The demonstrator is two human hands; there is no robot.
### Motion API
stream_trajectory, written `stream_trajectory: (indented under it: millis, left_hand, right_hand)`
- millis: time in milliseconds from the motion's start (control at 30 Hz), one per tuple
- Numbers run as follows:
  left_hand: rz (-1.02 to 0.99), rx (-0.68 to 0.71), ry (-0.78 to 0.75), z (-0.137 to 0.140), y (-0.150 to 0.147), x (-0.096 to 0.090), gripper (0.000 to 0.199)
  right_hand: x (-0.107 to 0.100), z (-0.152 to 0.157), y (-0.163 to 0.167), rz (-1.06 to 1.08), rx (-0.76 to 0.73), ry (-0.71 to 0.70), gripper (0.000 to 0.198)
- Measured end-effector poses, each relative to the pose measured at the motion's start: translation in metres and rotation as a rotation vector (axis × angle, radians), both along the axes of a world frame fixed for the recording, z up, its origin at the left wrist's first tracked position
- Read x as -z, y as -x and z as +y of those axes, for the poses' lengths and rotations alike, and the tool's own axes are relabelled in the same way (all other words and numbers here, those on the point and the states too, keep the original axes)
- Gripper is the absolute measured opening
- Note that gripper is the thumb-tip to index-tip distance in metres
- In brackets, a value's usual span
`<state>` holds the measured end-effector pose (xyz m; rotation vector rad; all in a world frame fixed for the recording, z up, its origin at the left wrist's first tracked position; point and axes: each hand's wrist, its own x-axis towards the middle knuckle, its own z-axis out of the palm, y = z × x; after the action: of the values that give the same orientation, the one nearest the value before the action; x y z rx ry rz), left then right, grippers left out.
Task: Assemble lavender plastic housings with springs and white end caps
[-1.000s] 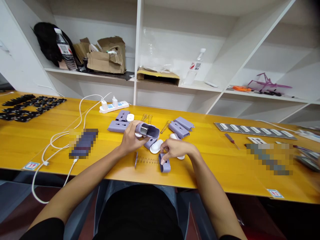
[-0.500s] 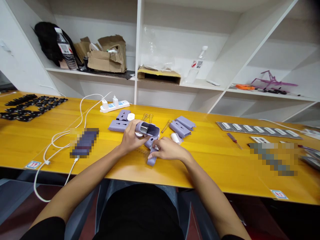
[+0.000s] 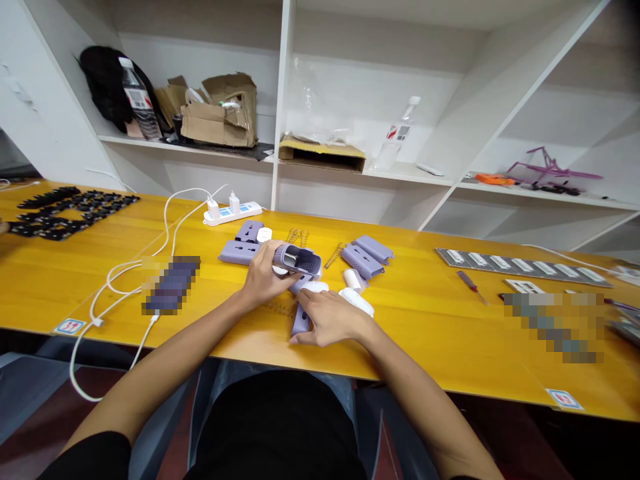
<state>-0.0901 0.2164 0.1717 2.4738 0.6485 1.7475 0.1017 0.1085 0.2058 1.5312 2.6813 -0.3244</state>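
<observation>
My left hand [image 3: 264, 275] is closed around a hollow purple plastic housing [image 3: 306, 261], its open end facing right. Below it, my right hand [image 3: 325, 317] has thumb and fingers around a second purple housing [image 3: 300, 321], partly hidden by the hand. White rounded plastic parts [image 3: 356, 302] lie beside and beyond the right hand, one partly covered by it. A white cylindrical piece [image 3: 353, 280] rests just past them. Coil springs [image 3: 334, 255] lie further back, and another spring [image 3: 278, 309] lies under my left wrist.
More purple housings [image 3: 239, 252] lie left, and others [image 3: 364, 260] right. A power strip [image 3: 233, 213], cabled phone [image 3: 173, 285], screwdriver [image 3: 470, 285] and long plate with white pieces [image 3: 520, 265] are on the table. Black parts [image 3: 75, 212] sit far left; shelves stand behind.
My right hand has turned palm-down and spread wider over the lower purple housing. White rounded parts now show beside it. My left hand keeps its hold; the view has shifted slightly.
</observation>
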Motion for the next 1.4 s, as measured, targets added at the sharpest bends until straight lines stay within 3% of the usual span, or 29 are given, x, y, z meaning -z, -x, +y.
stream_trajectory:
  millis: [167, 333, 667, 900, 1067, 1267, 1400]
  left_hand:
    - [0.018, -0.028, 0.016, 0.001, 0.002, -0.001, 0.061]
    - [-0.032, -0.055, -0.004, 0.006, 0.005, -0.002, 0.063]
    - [-0.13, -0.173, 0.049, 0.016, 0.008, -0.001, 0.076]
    - [0.011, -0.154, 0.057, 0.014, 0.01, -0.005, 0.079]
    - [0.096, -0.002, 0.22, 0.007, 0.007, -0.007, 0.102]
    - [0.205, 0.344, 0.451, -0.003, 0.004, -0.01, 0.085]
    - [0.21, 0.449, 0.58, -0.004, 0.004, -0.009, 0.091]
  right_hand:
    - [-0.004, 0.013, -0.028, 0.227, -0.017, 0.091, 0.06]
    - [-0.011, 0.025, -0.072, 0.501, 0.039, 0.212, 0.076]
    - [-0.021, 0.032, -0.129, 0.925, 0.158, 0.196, 0.079]
    - [-0.011, 0.038, -0.153, 1.288, 0.302, 0.049, 0.083]
    - [-0.013, 0.037, -0.155, 1.38, 0.247, -0.077, 0.087]
    - [-0.016, 0.035, -0.157, 1.41, 0.276, -0.185, 0.1]
    - [-0.018, 0.034, -0.156, 1.439, 0.277, -0.22, 0.104]
